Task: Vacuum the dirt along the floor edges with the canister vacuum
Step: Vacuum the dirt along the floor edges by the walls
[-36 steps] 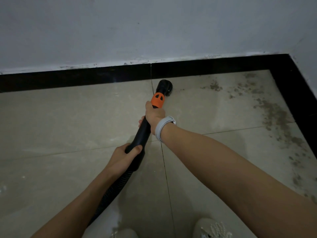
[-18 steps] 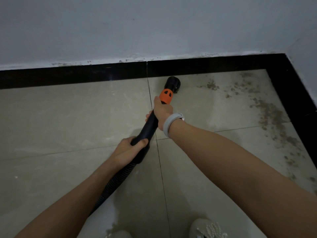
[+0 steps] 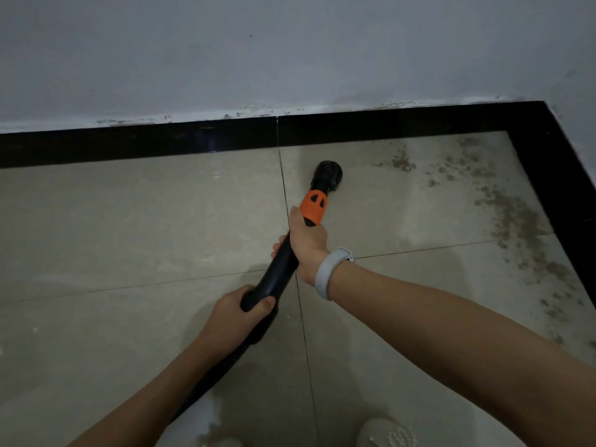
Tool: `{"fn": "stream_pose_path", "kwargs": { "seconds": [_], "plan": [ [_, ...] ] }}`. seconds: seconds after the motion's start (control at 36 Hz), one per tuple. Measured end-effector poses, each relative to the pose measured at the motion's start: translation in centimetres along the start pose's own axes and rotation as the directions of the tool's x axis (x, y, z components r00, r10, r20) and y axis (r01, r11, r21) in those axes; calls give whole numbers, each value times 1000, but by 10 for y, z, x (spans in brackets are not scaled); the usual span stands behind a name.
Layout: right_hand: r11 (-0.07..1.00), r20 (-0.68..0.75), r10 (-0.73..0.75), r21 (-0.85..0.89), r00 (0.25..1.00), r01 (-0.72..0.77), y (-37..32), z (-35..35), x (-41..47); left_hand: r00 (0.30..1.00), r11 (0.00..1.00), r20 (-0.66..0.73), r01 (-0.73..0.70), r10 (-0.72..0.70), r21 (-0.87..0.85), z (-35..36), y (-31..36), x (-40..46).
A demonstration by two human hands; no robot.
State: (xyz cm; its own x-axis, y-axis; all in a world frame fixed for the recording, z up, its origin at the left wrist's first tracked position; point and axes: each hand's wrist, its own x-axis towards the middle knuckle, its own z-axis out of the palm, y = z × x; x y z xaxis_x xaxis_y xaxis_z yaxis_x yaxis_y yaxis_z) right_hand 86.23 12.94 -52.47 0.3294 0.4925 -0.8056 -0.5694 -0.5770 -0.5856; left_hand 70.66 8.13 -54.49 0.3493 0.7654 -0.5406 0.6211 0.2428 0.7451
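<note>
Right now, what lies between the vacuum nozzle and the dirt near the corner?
In the head view, only bare tile separates the nozzle from the nearest dirt.

White painted wall (image 3: pixel 258 53), scuffed at its base. Glossy black skirting (image 3: pixel 129 146) along it, turning the corner at right. Beige floor tiles (image 3: pixel 113 227) with thin grout lines. Light shoe (image 3: pixel 383 432) at bottom edge.

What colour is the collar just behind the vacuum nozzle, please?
Orange collar with black markings, seen in the head view.
</note>
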Motion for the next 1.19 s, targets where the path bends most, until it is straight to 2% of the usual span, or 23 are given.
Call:
{"fn": "stream_pose_path", "kwargs": {
  "seconds": [0.28,0.42,0.67,0.78,1.03,1.19],
  "plan": [
    [996,154,-13,-82,988,26,8,45,-8,988,997,-147,45,-53,-57,-29,-14,-17],
    [996,160,16,-91,987,-1,14,60,-6,981,997,-189,40,-51,-62,-37,-24,-15],
    [999,85,6,-46,996,-2,18,31,-4,997,1000,-80,-6,6,5,-22,-27,-9],
    [1000,11,-7,9,1000,7,17,7,-3,999,999,17,-39,38,16,-10,-21,-2],
    [999,-154,8,44,988,-1,-10,-36,-9,976,993,191,-111,101,38,16,12,12],
    [996,-175,30,86,984,-15,-24,-40,0,965,991,235,-128,115,42,8,29,26]
  ]
}}
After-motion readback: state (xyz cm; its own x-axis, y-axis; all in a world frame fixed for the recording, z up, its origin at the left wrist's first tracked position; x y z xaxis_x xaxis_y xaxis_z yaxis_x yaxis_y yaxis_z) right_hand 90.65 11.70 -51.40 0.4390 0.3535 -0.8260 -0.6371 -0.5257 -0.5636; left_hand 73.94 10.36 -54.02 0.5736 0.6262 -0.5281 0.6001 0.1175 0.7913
